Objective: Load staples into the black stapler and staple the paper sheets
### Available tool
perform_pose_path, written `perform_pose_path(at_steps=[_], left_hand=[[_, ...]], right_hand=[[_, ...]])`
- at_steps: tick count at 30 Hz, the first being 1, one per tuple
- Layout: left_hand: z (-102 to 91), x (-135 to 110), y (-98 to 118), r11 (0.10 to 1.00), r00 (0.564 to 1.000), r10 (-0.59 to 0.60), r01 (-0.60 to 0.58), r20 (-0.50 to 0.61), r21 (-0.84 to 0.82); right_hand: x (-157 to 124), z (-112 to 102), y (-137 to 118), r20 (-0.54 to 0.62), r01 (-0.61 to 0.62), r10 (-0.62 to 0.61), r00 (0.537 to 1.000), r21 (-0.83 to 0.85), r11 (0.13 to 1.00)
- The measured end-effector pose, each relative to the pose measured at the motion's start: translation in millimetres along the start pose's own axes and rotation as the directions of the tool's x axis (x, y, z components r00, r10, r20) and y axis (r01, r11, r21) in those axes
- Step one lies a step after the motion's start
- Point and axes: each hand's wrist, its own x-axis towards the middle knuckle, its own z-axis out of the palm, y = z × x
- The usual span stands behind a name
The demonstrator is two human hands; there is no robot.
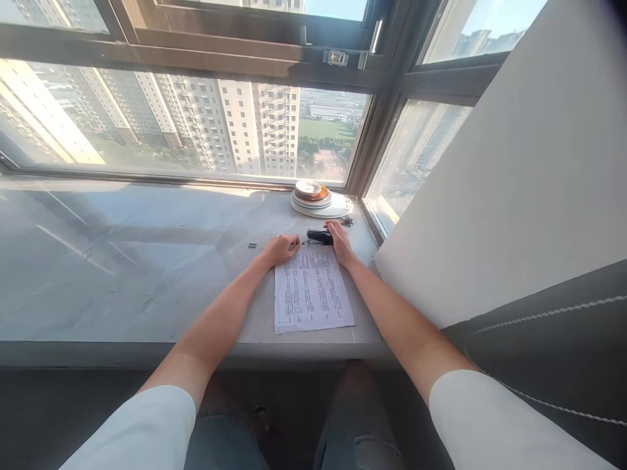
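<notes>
A black stapler (pixel 319 235) lies at the far edge of a printed sheet of paper (pixel 313 294); a silver metal part of it shows along its lower side. My right hand (pixel 339 240) grips the stapler's right end, the thumb and fingers around it. At the stapler's left end my left hand (pixel 283 249) is closed in a pinch, with its side resting on the paper's upper left corner. What the left fingertips hold is too small to make out. Two short staple strips (pixel 252 245) lie on the sill, left of that hand.
A stack of plates or lids (pixel 321 200) stands by the window corner, with a small dark bunch of items, perhaps keys (pixel 347 222), beside it. The marble-look sill (pixel 122 281) stretches left. A white wall panel (pixel 514 170) rises close on the right.
</notes>
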Motion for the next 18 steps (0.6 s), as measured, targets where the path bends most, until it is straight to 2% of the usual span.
perform_pose_path(at_steps=[8, 13, 18], left_hand=[[6.9, 6.7, -19.4, 0.991, 0.998, 0.037, -0.044, -0.058, -0.124], [9.5, 11.4, -24.4, 0.982, 0.997, 0.065, -0.070, -0.037, -0.174], [11.9, 13.9, -28.6, 0.975, 0.996, 0.077, -0.083, -0.035, -0.204]], right_hand=[[2.5, -0.7, -0.5, 0.030, 0.056, -0.053, 0.998, -0.096, 0.994], [2.4, 2.8, -1.4, 0.120, 0.214, -0.191, 0.974, -0.224, 0.951], [2.1, 11.3, -4.4, 0.159, 0.335, -0.298, 0.941, -0.334, 0.881]])
